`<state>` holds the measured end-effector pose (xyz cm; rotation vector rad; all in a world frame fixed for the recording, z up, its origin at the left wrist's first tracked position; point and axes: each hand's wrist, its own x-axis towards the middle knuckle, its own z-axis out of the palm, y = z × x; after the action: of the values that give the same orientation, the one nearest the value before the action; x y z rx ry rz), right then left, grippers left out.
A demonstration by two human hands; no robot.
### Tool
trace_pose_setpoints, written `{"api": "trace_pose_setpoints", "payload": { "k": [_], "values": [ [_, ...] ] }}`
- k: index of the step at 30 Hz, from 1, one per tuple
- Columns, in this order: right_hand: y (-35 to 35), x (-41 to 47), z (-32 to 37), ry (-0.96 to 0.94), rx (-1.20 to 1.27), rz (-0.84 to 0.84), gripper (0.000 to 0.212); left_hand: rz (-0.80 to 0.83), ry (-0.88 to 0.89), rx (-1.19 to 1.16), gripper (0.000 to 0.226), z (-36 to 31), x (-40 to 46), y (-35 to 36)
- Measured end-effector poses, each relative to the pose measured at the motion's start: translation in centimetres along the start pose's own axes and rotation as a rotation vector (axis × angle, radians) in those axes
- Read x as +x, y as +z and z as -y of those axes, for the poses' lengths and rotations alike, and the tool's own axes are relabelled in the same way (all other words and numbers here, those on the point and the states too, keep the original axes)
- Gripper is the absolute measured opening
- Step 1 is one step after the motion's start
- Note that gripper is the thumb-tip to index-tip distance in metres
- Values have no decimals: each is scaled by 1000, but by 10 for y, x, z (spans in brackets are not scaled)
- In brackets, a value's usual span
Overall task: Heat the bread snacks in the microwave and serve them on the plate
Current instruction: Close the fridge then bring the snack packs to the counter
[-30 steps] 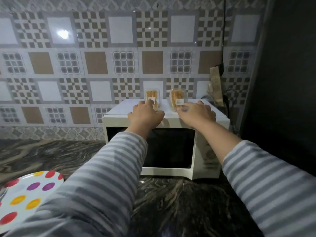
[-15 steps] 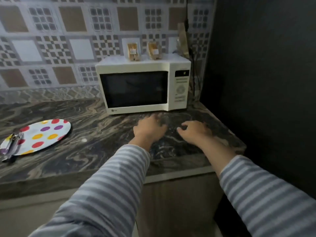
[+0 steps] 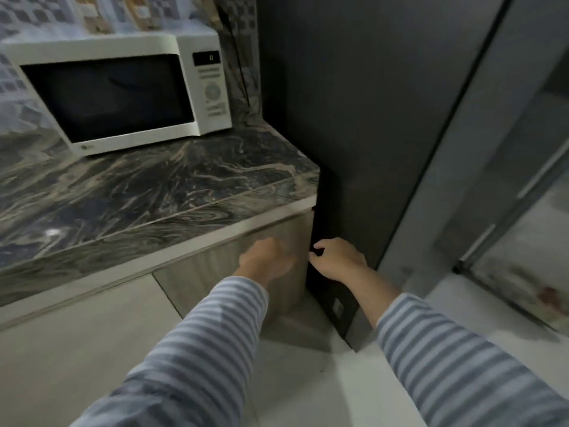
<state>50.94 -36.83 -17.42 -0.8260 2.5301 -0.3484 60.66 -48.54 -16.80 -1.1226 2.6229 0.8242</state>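
The white microwave [image 3: 123, 90] sits at the back right corner of the counter [image 3: 160, 192], with its door closed. Two blurry packs of bread snacks [image 3: 117, 13] stand on top of it. Both hands hang below the counter's front edge. The left hand [image 3: 266, 260] and the right hand [image 3: 337, 260] have loosely curled fingers, and each grip holds nothing.
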Motion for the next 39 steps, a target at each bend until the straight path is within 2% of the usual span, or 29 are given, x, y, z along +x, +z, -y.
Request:
{"api": "trace_pose_setpoints", "payload": {
  "k": [4,7,20,27,30,33,39],
  "values": [
    [-7,-29,-75,78,55,-48,51,88,79,69,39,-57,-18,42],
    [-21,-55,-139,127,46,-52,45,99,129,60,44,-108,-36,78],
    [-121,-177,-411,387,116,-197,47,219,452,144,48,-370,-105,220],
    [-152,-207,-527,550,222,-315,44,285,592,205,37,-482,-106,286],
    [-166,-212,-578,617,259,-344,42,335,673,227,40,-536,-98,318],
    [-185,-207,-633,677,275,-373,43,408,733,252,29,-596,-90,351],
    [-237,-189,-734,769,295,-370,43,448,760,241,39,-721,-61,409]
  ]
}}
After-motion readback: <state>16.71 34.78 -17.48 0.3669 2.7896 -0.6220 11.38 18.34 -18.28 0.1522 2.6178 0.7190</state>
